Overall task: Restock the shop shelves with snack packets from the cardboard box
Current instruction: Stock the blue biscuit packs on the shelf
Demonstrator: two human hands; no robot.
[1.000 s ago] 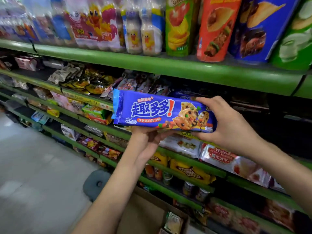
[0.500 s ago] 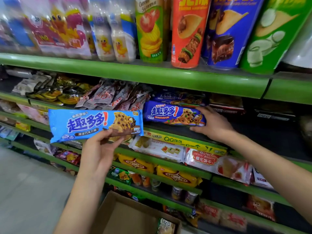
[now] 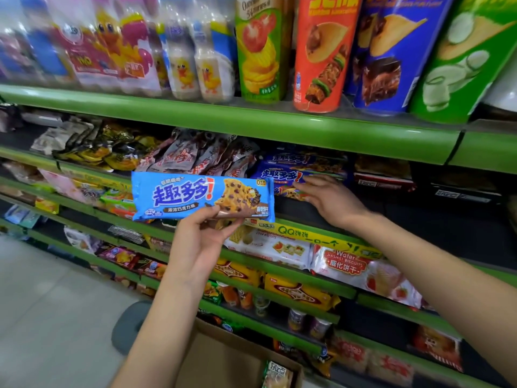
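Note:
My left hand (image 3: 204,233) pinches the lower edge of a light-blue cookie packet (image 3: 195,198) and holds it flat in front of the second shelf. A dark-blue cookie packet (image 3: 277,175) lies on that shelf, on a stack of the same kind. My right hand (image 3: 330,201) hovers just right of it with fingers spread and holds nothing. The cardboard box (image 3: 221,359) stands on the floor below, with one snack packet (image 3: 277,375) showing inside.
Green shelves (image 3: 251,127) run left to right. Tall crisp tubes (image 3: 321,51) and bottles stand on top. Brown snack bags (image 3: 195,155) lie left of the blue stack; dark bare shelf (image 3: 419,219) lies to its right. Wafer packs (image 3: 349,264) fill the shelf below.
My right hand has let go of the dark-blue packet, now lying on the shelf, and drawn back a little. My left hand has carried the light-blue packet rightward toward the stack.

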